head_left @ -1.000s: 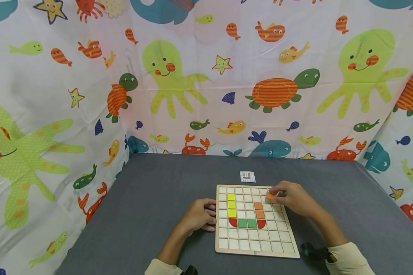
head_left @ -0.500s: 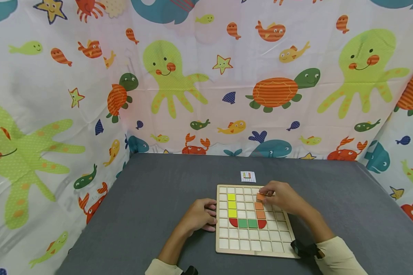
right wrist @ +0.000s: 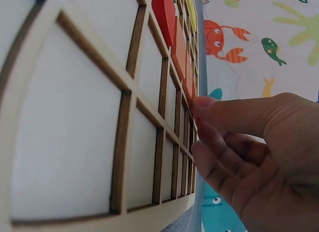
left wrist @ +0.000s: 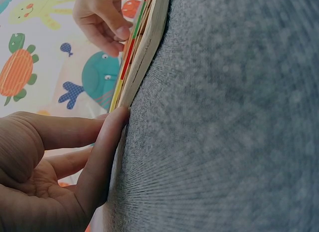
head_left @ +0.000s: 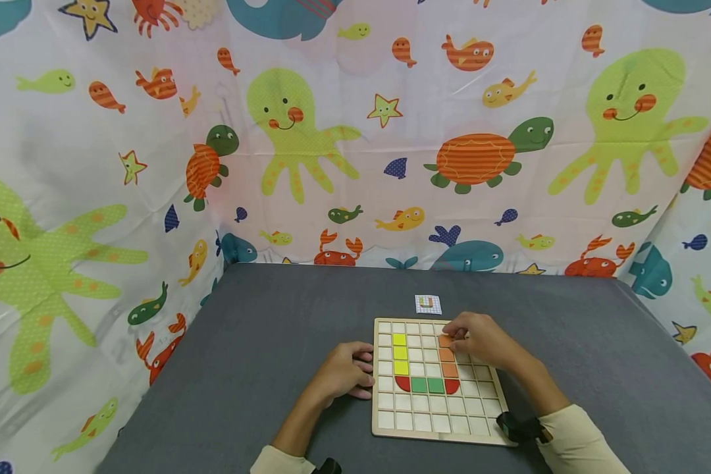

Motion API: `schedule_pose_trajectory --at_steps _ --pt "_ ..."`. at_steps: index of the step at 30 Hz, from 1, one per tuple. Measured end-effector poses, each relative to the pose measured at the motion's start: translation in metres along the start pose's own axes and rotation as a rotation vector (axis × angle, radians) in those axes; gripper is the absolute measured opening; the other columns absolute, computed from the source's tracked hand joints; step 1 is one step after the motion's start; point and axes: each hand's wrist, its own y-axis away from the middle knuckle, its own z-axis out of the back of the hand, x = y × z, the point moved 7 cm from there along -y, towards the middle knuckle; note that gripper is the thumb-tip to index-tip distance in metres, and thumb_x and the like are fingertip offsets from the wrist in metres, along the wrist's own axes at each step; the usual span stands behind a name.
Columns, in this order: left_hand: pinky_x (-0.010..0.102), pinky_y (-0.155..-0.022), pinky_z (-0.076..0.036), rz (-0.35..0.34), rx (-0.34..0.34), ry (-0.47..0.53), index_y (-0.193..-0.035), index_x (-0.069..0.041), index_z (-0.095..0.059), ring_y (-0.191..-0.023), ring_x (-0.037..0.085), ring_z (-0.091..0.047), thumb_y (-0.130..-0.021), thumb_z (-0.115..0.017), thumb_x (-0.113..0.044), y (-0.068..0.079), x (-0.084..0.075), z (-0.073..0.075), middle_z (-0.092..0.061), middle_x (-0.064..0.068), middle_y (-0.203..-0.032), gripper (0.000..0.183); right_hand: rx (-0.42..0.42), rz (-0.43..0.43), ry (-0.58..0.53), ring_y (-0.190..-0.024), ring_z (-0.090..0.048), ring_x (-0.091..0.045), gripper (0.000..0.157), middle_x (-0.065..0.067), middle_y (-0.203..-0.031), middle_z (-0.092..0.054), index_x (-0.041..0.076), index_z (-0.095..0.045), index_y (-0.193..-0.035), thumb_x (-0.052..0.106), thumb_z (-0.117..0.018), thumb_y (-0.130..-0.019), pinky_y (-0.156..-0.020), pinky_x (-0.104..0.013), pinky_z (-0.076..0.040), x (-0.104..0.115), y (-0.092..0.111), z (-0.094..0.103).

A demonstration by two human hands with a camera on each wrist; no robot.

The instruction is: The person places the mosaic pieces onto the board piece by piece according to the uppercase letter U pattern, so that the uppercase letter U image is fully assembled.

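A wooden grid board [head_left: 421, 420] with white cells lies on the table. Yellow tiles [head_left: 399, 353] run down its left, green tiles [head_left: 428, 386] and rounded red tiles [head_left: 451, 386] cross below, and orange tiles [head_left: 447, 370] rise on the right. At the top of the orange column, my right hand [head_left: 482, 339] pinches an orange tile [head_left: 445, 341] between thumb and fingertips, level with its neighbours. The right wrist view shows the thumb [right wrist: 204, 102] right at that tile. My left hand [head_left: 342, 372] touches the board's left edge with relaxed fingers.
A small printed card [head_left: 428, 304] with a coloured U pattern lies behind the board. Dark grey cloth covers the table [head_left: 284, 309]. A curtain [head_left: 338, 197] with sea animals hangs behind and along both sides.
My right hand has moved left across the board with the orange tile, from right of the orange column to its top cell. My left hand stays at the board's edge.
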Motion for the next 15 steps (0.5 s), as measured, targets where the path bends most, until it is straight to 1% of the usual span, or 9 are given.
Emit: schedule_pose_trajectory --at_steps 8,11,15 --pt "0.039 -0.062 -0.068 0.0 0.006 -0.005 -0.142 0.006 -0.059 -0.097 0.023 -0.069 -0.082 -0.074 0.018 -0.003 0.002 -0.003 -0.061 0.018 -0.119 0.063 -0.008 0.005 -0.035 -0.095 -0.069 -0.019 0.025 -0.004 -0.104 -0.075 0.0 -0.077 -0.117 0.0 -0.078 -0.091 -0.083 -0.041 -0.062 0.0 0.006 0.002" --pt "0.038 -0.06 -0.068 -0.008 -0.006 -0.027 -0.142 0.007 -0.06 -0.095 0.022 -0.068 -0.081 -0.074 0.017 -0.004 0.0 -0.006 -0.061 0.018 -0.119 0.063 -0.024 0.007 -0.032 -0.098 -0.071 -0.022 0.026 -0.006 -0.108 -0.075 0.001 -0.077 -0.119 0.002 -0.077 -0.093 -0.083 -0.04 -0.062 -0.001 0.013 0.005" --pt "0.036 -0.059 -0.067 -0.039 -0.039 -0.083 -0.142 0.008 -0.06 -0.091 0.021 -0.069 -0.085 -0.075 0.008 -0.003 -0.004 -0.007 -0.062 0.019 -0.119 0.058 -0.056 0.017 -0.002 -0.099 -0.07 -0.022 0.025 -0.007 -0.112 -0.075 0.003 -0.077 -0.12 0.006 -0.075 -0.096 -0.079 -0.035 -0.061 -0.003 0.025 0.014"
